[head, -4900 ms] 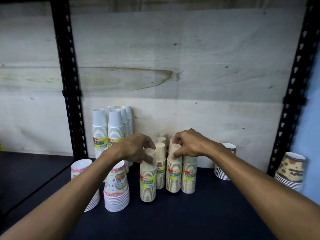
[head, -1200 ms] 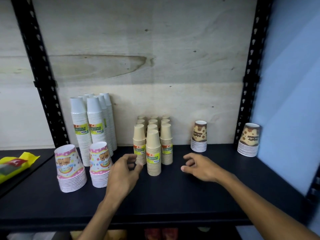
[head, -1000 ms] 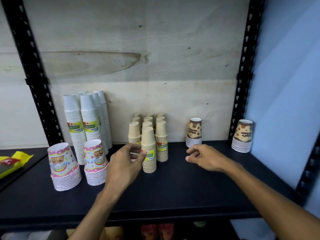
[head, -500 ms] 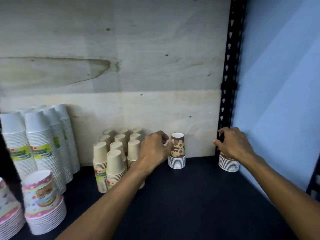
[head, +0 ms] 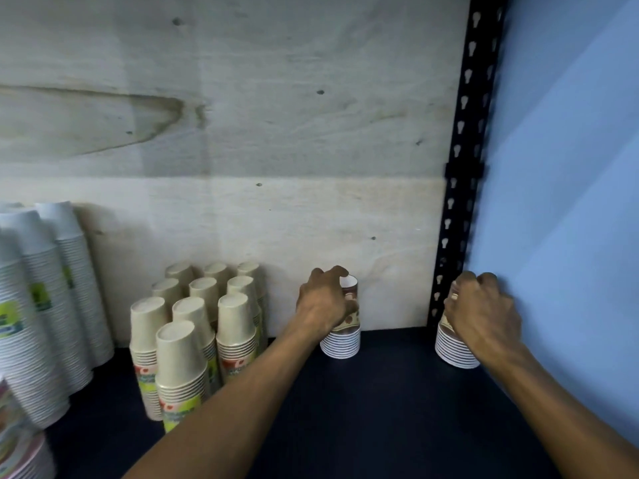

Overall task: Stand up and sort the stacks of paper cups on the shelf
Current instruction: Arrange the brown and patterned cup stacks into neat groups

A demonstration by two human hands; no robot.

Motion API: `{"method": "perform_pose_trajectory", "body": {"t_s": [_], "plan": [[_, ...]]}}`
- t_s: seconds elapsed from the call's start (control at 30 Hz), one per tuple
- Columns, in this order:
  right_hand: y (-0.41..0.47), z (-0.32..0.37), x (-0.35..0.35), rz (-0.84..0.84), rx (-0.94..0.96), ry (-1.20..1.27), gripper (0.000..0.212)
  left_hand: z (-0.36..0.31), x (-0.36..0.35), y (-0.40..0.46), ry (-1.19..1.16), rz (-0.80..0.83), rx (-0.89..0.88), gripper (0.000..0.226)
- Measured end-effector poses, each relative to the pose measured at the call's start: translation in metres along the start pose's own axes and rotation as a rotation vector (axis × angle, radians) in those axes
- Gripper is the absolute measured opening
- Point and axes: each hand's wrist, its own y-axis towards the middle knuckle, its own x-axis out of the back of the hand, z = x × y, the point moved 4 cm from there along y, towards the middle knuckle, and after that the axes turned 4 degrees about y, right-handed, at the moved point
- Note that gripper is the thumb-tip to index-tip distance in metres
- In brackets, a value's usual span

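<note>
Both hands have left the beige stacks and now you clamp one brown-patterned cup stack each: left hand (head: pixel 325 302) on the middle stack (head: pixel 340 344), right hand (head: pixel 482 316) on the corner stack (head: pixel 453 350), upright, well apart sideways

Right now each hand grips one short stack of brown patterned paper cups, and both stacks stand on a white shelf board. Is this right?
Not quite: the head view shows the shelf board is dark, nearly black, not white. The rest holds: the left hand grips one short stack of brown patterned paper cups, and the right hand grips the other stack.
</note>
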Motion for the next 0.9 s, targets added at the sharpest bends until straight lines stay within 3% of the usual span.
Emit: {"method": "perform_pose_trajectory", "body": {"t_s": [0.13, 0.23, 0.47, 0.73, 0.9], "plan": [[0.004, 0.004, -0.007, -0.045, 0.071, 0.041, 0.022, 0.006, -0.006, -0.001, -0.055, -0.022, -0.019, 0.051], [0.007, 0.018, -0.012, -0.037, 0.144, 0.105, 0.027, 0.009, -0.002, 0.0, -0.065, -0.042, -0.03, 0.05], [-0.003, 0.073, -0.029, 0.019, 0.316, 0.289, 0.037, 0.021, 0.006, 0.001, -0.064, -0.103, 0.011, 0.064], [-0.009, 0.087, -0.035, 0.064, 0.356, 0.372, 0.042, 0.026, 0.005, -0.004, -0.081, -0.137, 0.016, 0.069], [-0.011, 0.079, -0.037, 0.156, 0.281, 0.413, 0.07, 0.03, 0.002, -0.012, -0.158, -0.124, 0.051, 0.081]]}}
